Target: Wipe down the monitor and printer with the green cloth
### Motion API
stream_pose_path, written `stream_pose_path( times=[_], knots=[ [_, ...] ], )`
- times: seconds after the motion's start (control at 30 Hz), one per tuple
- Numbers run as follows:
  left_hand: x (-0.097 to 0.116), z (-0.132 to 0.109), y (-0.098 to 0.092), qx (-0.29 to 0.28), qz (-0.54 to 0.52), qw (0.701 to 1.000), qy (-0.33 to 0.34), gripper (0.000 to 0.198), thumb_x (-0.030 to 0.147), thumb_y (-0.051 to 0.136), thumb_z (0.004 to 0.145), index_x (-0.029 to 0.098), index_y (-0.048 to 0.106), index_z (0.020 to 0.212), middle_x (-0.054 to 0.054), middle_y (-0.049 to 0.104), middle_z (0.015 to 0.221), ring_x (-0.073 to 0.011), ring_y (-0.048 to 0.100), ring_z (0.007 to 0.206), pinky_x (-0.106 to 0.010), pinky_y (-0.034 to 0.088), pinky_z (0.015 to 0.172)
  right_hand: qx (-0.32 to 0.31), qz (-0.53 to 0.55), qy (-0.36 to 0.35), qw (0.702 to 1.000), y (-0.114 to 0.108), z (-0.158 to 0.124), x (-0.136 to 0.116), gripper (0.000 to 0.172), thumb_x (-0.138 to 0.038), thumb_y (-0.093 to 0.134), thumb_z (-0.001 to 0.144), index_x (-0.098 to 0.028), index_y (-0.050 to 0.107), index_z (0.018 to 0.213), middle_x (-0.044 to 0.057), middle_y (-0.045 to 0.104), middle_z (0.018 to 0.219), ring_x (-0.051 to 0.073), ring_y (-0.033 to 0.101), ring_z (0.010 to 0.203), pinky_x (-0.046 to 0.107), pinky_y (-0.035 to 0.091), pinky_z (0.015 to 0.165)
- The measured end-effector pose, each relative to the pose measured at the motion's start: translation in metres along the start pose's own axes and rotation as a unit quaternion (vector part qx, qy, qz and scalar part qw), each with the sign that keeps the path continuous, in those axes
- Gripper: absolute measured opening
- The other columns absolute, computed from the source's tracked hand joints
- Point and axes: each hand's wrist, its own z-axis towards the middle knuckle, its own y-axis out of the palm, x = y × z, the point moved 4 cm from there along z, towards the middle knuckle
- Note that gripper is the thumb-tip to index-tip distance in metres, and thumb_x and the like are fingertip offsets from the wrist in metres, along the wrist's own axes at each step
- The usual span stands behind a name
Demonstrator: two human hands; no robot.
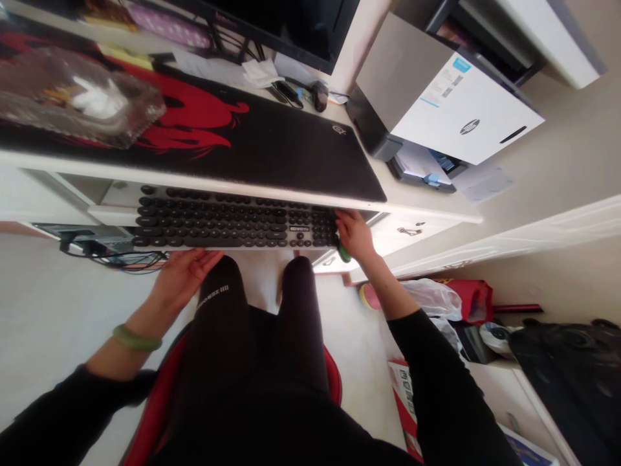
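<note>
A black keyboard with round keys and a pale frame lies in the pulled-out space under the desktop, above my knees. My left hand is at its front edge, palm turned up and fingers stretched out; the fingertips reach the pale edge. A green bangle circles my left wrist. At the keyboard's right end is my right hand, fingers curled beside the number keys. A small green thing shows under the right palm, mostly hidden, so its kind is unclear.
Above the keyboard, a black and red desk mat carries a clear plastic package. A monitor and an HP printer stand behind. Cables hang at left; bags lie on the right.
</note>
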Motion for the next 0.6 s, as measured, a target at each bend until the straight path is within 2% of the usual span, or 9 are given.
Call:
stream_pose_path(
  times=[0.1,0.23,0.37,0.47,0.6],
  knots=[
    [-0.001,0.001,-0.001,-0.007,-0.009,1.000,0.006,0.024,-0.001,0.071,0.081,0.012,0.064,0.063,-0.001,0.075,0.076,-0.0169,0.079,0.091,-0.041,0.071,0.101,0.024,0.022,0.005,0.999,0.007,-0.020,0.014,0.054,-0.041,0.044,0.105,-0.019,0.069,0.147,0.018,0.069,0.139,0.032,0.071,0.122,0.050,0.065,0.104],
    [-0.001,0.001,0.000,-0.018,-0.017,1.000,0.012,0.025,-0.002,0.070,0.083,0.013,0.065,0.064,0.000,0.075,0.076,-0.0164,0.080,0.091,-0.039,0.073,0.096,0.029,0.058,0.030,0.997,0.019,-0.054,0.010,0.056,-0.044,0.045,0.105,-0.020,0.066,0.150,0.019,0.069,0.133,0.031,0.072,0.115,0.049,0.065,0.101],
    [0.000,-0.001,0.003,-0.019,-0.012,1.000,0.008,0.027,-0.003,0.065,0.088,0.012,0.068,0.066,-0.001,0.075,0.076,-0.0159,0.080,0.090,-0.037,0.074,0.094,0.033,0.123,0.036,0.991,0.012,-0.080,0.007,0.053,-0.048,0.048,0.105,-0.018,0.070,0.142,0.017,0.072,0.124,0.029,0.072,0.114,0.048,0.063,0.105],
    [0.002,-0.004,0.008,-0.018,-0.003,1.000,0.006,0.029,-0.003,0.062,0.091,0.013,0.070,0.068,0.000,0.075,0.077,-0.0153,0.080,0.090,-0.035,0.074,0.093,0.037,0.138,0.039,0.989,0.002,-0.079,0.011,0.049,-0.052,0.050,0.105,-0.019,0.076,0.131,0.015,0.076,0.118,0.028,0.073,0.111,0.047,0.062,0.104],
    [0.005,-0.007,0.012,-0.014,0.011,1.000,0.005,0.032,-0.002,0.058,0.094,0.014,0.072,0.071,-0.001,0.078,0.083,-0.0155,0.080,0.094,-0.032,0.073,0.093,0.049,0.126,0.043,0.990,0.000,-0.052,0.014,0.049,-0.051,0.047,0.106,-0.020,0.077,0.128,0.016,0.075,0.121,0.029,0.072,0.113,0.048,0.061,0.105]
  ],
)
